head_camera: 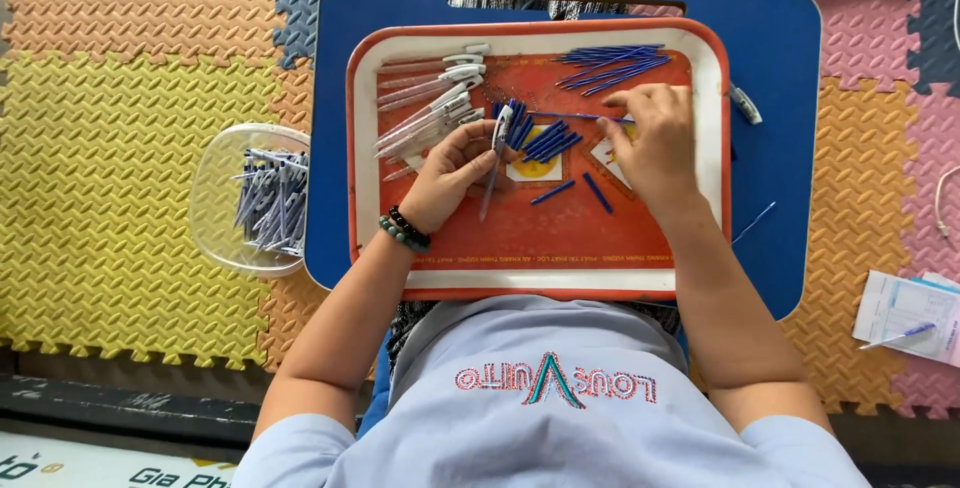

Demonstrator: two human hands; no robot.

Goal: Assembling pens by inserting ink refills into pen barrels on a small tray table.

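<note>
Your left hand [450, 173] grips a clear plastic pen barrel with a white clip [497, 148] above the red-rimmed orange tray [540, 238]. Your right hand [655, 143] pinches a thin blue ink refill [565, 116] just beside the pile of blue refills [535, 138].

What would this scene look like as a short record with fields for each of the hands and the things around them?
left hand: holds a clear pen barrel
right hand: fingertips on a thin blue refill
tray: orange, white rim, on a blue lap desk
on tray: row of pen barrels, blue refills, small blue parts
beside desk: clear tub of pens
floor: coloured foam mats
</note>
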